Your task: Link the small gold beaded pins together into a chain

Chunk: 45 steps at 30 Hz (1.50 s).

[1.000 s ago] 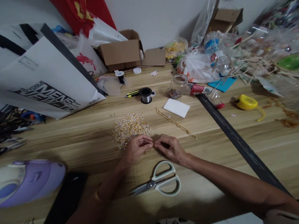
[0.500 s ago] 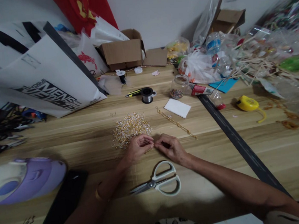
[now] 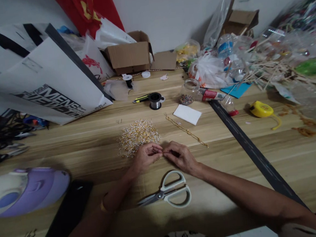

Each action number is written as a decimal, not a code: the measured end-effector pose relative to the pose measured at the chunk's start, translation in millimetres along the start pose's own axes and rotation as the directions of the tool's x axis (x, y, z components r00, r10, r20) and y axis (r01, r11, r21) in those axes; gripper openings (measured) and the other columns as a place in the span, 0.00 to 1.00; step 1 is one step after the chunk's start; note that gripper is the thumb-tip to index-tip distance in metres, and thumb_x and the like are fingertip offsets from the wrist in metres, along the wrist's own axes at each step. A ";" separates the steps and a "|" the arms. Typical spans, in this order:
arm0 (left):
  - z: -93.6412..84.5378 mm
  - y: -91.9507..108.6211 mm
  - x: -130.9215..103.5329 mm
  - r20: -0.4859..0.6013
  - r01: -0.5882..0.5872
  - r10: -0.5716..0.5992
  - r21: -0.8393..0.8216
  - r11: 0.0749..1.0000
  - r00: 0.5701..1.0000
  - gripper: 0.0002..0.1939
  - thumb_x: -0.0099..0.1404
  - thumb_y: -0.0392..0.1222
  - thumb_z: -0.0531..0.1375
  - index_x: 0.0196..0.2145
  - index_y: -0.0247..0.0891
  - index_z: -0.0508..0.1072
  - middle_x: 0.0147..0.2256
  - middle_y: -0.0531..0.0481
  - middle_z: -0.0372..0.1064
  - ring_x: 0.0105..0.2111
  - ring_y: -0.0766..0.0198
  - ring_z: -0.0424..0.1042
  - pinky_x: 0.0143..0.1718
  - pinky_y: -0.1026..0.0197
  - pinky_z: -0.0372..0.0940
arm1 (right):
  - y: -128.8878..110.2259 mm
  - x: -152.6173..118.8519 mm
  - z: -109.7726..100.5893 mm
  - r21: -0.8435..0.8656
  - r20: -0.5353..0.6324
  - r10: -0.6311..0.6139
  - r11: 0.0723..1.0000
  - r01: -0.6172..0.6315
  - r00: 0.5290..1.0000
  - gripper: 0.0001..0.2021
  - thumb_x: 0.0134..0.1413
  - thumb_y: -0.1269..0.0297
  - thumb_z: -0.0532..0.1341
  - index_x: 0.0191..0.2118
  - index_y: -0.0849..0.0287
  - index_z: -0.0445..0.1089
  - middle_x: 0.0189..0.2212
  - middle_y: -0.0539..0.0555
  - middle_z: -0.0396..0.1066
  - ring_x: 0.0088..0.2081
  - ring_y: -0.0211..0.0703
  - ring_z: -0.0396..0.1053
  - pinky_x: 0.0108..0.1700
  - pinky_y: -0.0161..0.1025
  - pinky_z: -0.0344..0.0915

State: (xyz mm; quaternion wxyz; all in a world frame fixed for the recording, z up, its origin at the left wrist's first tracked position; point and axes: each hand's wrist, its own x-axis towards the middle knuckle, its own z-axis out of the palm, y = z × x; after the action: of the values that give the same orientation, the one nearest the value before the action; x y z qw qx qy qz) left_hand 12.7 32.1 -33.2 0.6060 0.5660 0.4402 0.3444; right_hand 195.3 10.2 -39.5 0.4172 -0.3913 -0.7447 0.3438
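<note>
My left hand (image 3: 146, 156) is closed in a pinch on a short gold chain (image 3: 156, 160), part of which hangs below the fingertips. Touching it almost tip to tip, my right hand (image 3: 181, 156) pinches something too small to make out. Just behind my left hand lies a heap of gold and clear beaded links (image 3: 139, 134). A finished-looking gold chain (image 3: 186, 131) is stretched out on the wood beyond my right hand. Scissors with pale handles (image 3: 175, 183) lie nearer to me, below both hands.
Behind the heap stand a wire spool (image 3: 156, 101), a cutter knife (image 3: 140, 98) and a bead jar (image 3: 188, 92). A white card (image 3: 187, 114) and yellow tape measure (image 3: 261, 109) lie to the right. A phone (image 3: 67, 217) and purple-white object (image 3: 35, 190) are at left.
</note>
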 end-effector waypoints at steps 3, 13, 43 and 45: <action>0.4 -1.5 0.0 -0.001 0.001 -0.001 0.002 1.000 1.000 0.12 0.47 0.36 0.67 0.31 0.32 0.73 0.27 0.49 0.72 0.29 0.66 0.72 0.35 0.63 0.66 | -0.6 0.2 -0.1 -0.011 0.009 -0.011 1.000 0.011 1.000 0.06 0.58 0.65 0.57 0.34 0.59 0.70 0.29 0.55 0.68 0.31 0.41 0.66 0.34 0.37 0.63; 1.1 -5.9 0.7 0.013 -0.044 0.044 0.033 0.998 0.999 0.10 0.48 0.38 0.67 0.29 0.32 0.73 0.28 0.48 0.72 0.29 0.65 0.71 0.35 0.62 0.66 | -0.8 -0.8 -0.6 -0.041 0.039 -0.026 0.999 0.027 0.999 0.06 0.59 0.68 0.55 0.34 0.60 0.68 0.30 0.55 0.67 0.33 0.41 0.66 0.36 0.37 0.63; -2.0 17.4 -0.2 -0.016 0.043 -0.043 0.031 0.999 0.999 0.12 0.47 0.44 0.66 0.24 0.32 0.73 0.23 0.51 0.69 0.24 0.68 0.65 0.28 0.66 0.60 | -11.6 5.6 1.9 0.357 -0.036 0.316 0.890 -0.283 0.948 0.11 0.51 0.58 0.62 0.30 0.61 0.68 0.22 0.49 0.65 0.24 0.34 0.60 0.25 0.31 0.57; -2.0 16.4 0.2 -0.029 0.054 -0.053 0.017 0.998 0.998 0.12 0.46 0.44 0.67 0.24 0.32 0.73 0.22 0.52 0.68 0.23 0.69 0.64 0.26 0.67 0.60 | -14.5 6.4 1.2 0.353 -0.037 0.310 0.893 -0.278 0.950 0.11 0.51 0.58 0.62 0.30 0.61 0.69 0.23 0.49 0.65 0.24 0.34 0.60 0.24 0.31 0.57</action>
State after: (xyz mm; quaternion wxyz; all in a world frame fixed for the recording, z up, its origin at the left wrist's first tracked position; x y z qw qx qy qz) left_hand 12.2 35.0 -16.9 0.6036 0.5544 0.4669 0.3321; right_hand 187.7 8.8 -25.5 0.4560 -0.4360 -0.5855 0.5091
